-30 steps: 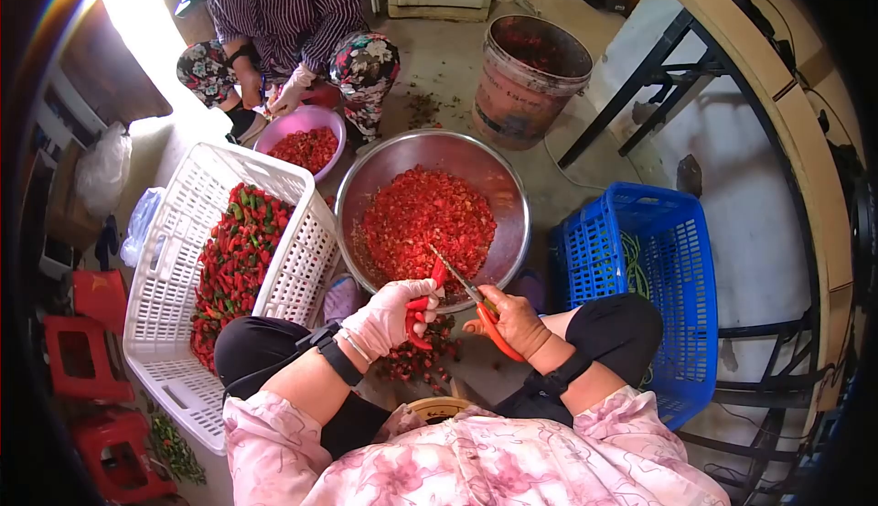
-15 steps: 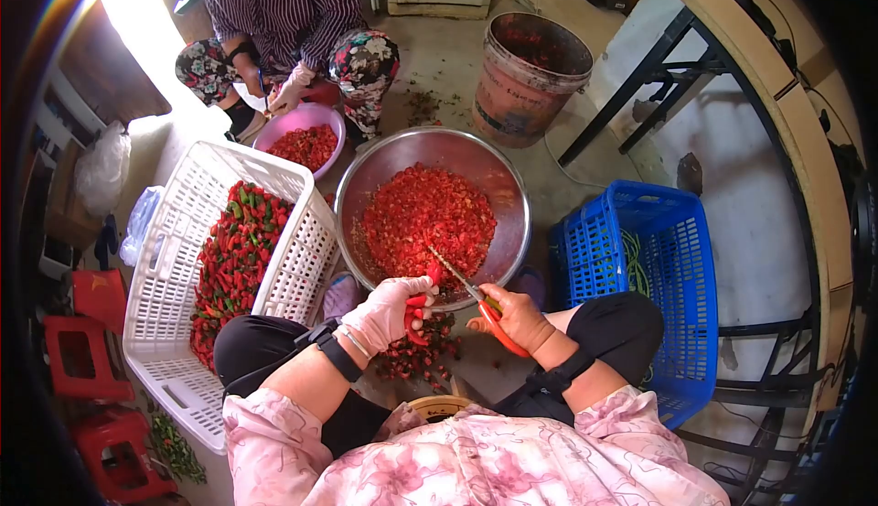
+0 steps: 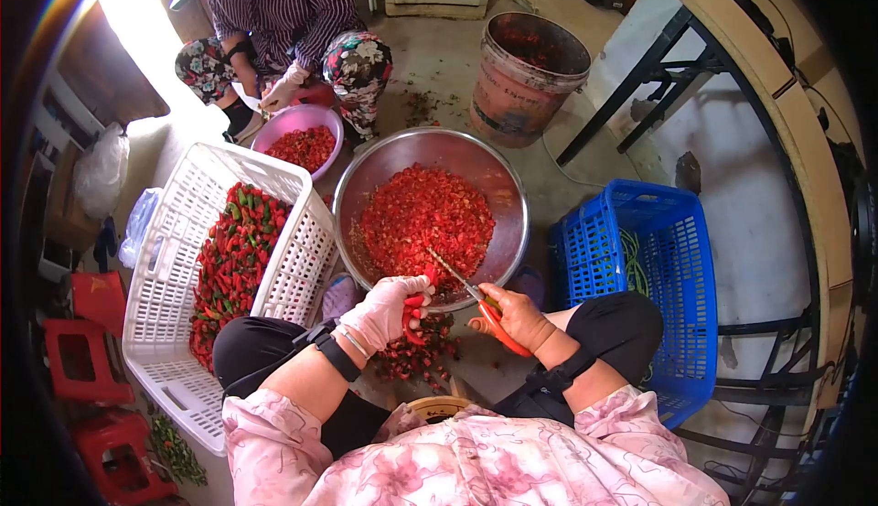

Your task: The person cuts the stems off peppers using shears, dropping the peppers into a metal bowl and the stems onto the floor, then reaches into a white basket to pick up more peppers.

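Note:
My left hand (image 3: 386,310), in a pale glove, is closed around several red peppers (image 3: 413,315) at the near rim of a wide metal bowl (image 3: 505,190). Chopped red peppers (image 3: 426,218) lie inside the bowl. My bare right hand (image 3: 518,320) grips scissors (image 3: 498,326) by their orange handles. Their blades point up and left over the bowl, beside the pepper tips in my left hand. Below my left hand, cut pepper stems and pieces (image 3: 416,350) are heaped on the floor.
A white crate (image 3: 297,273) of red and green peppers stands left, a blue crate (image 3: 672,300) right. Behind the bowl are a dirty bucket (image 3: 521,94) and a pink basin (image 3: 336,145), near a crouching co-worker (image 3: 283,12). Red stools (image 3: 87,360) stand far left; a table frame right.
The co-worker's gloved hand and head have shifted slightly. My own hands stay almost in place, with the peppers and scissors still held.

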